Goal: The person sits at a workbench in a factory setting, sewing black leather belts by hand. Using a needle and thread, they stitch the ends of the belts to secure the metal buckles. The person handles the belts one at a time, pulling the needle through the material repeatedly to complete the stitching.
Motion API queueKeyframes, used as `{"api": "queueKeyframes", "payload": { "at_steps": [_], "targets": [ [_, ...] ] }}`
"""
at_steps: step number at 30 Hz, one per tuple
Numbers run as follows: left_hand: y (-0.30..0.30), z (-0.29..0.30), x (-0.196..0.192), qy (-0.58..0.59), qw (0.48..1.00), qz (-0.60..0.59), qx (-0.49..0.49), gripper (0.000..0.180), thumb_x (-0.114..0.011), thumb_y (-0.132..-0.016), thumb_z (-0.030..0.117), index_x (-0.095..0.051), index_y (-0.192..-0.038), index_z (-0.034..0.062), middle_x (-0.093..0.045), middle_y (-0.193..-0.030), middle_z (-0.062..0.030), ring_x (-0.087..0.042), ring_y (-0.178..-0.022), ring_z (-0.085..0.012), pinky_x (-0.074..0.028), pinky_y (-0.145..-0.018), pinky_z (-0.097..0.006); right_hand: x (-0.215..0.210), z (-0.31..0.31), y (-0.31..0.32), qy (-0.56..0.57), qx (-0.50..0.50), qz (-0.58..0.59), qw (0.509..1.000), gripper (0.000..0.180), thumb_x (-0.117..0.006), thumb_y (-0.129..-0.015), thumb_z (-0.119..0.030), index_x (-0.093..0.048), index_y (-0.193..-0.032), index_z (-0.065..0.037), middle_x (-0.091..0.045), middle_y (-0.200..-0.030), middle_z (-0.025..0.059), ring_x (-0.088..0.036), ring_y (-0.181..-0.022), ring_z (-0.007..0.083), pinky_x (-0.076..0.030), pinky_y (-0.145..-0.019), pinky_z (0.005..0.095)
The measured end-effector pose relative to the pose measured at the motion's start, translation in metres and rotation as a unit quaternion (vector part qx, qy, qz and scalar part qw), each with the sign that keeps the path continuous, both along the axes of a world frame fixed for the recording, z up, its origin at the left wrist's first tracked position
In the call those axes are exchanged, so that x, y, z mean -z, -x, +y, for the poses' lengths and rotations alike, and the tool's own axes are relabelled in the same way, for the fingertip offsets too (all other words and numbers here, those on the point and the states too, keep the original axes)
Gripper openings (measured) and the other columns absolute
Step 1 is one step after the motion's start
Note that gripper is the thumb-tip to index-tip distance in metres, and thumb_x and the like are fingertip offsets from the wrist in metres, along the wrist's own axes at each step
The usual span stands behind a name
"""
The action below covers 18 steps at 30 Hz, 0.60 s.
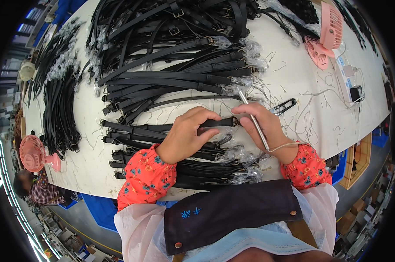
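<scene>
Two hands work one black strap (186,126) near the front edge of the white tabletop (293,78), below the big heaps of like straps.

Far left: a pink desk fan (31,153) at the tabletop edge, and a bundle of black straps (59,109) lying well apart from the hands.

Left hand (186,135): fingers curled and pressed down over the strap, thumb and forefinger closing on it just short of its right end. The palm covers the middle of the strap; a row of further straps (180,168) with clear plastic wrap on their ends lies under and in front of the wrist.

Strap: long axis runs left to right across the view, nearly level, left end free on the tabletop, right end carrying a small metal ring (234,122). That ring sits between the two hands, touching or just beside the fingertips of each.

Right hand (265,126): fingers pinch a thin metal rod-like tool (254,120), held slantwise, its upper tip pointing up and left, past the ring toward the pile of wrapped strap ends (236,85). Whether the tool touches the ring cannot be told. A light cord runs round the right wrist.

Judgement: the ring end lies left of the right fingers and right of the left fingers, about equally near both.

Right of the hands: black thread snips (284,106) lie on the tabletop; a second pink fan (326,32) stands at far right.
</scene>
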<state>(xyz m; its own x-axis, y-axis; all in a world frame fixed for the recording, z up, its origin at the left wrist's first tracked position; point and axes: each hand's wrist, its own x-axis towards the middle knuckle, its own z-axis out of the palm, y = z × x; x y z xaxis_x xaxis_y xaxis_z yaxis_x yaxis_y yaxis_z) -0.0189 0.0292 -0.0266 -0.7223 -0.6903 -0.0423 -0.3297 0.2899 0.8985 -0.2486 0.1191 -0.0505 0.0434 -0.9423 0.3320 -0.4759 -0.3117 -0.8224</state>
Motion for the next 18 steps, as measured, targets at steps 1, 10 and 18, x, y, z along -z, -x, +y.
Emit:
{"api": "queueKeyframes", "payload": {
  "at_steps": [1,10,18],
  "targets": [
    [-0.001,0.000,0.003,0.031,1.000,0.001,0.006,0.020,-0.077,-0.088,0.005,-0.072,-0.107,0.0017,-0.073,-0.100,-0.0118,-0.071,-0.089,-0.0259,-0.055,-0.079,-0.033,-0.003,0.002,-0.003,-0.013,0.015,-0.031,0.999,0.022,-0.062,-0.101,-0.008,-0.063,-0.123,-0.008,-0.071,-0.104,0.0110,-0.071,-0.089,0.0243,-0.056,-0.080,0.0334],
    [-0.002,-0.001,0.010,0.184,0.982,-0.003,0.043,0.015,-0.078,-0.085,0.004,-0.073,-0.098,0.0021,-0.073,-0.090,-0.0128,-0.068,-0.084,-0.0317,-0.054,-0.075,-0.038,-0.007,0.011,0.010,-0.137,-0.085,-0.162,0.974,0.024,-0.057,-0.106,-0.020,-0.066,-0.122,-0.004,-0.073,-0.086,0.0058,-0.066,-0.087,0.0164,-0.051,-0.087,0.0316],
    [-0.003,-0.002,0.010,0.188,0.981,-0.006,0.047,0.015,-0.078,-0.084,0.005,-0.073,-0.098,0.0020,-0.073,-0.090,-0.0128,-0.068,-0.083,-0.0313,-0.054,-0.075,-0.038,-0.009,0.006,0.011,-0.085,-0.115,-0.116,0.983,0.017,-0.061,-0.103,-0.016,-0.071,-0.112,-0.006,-0.070,-0.073,0.0010,-0.062,-0.075,0.0135,-0.042,-0.098,0.0354]
  ]
}}
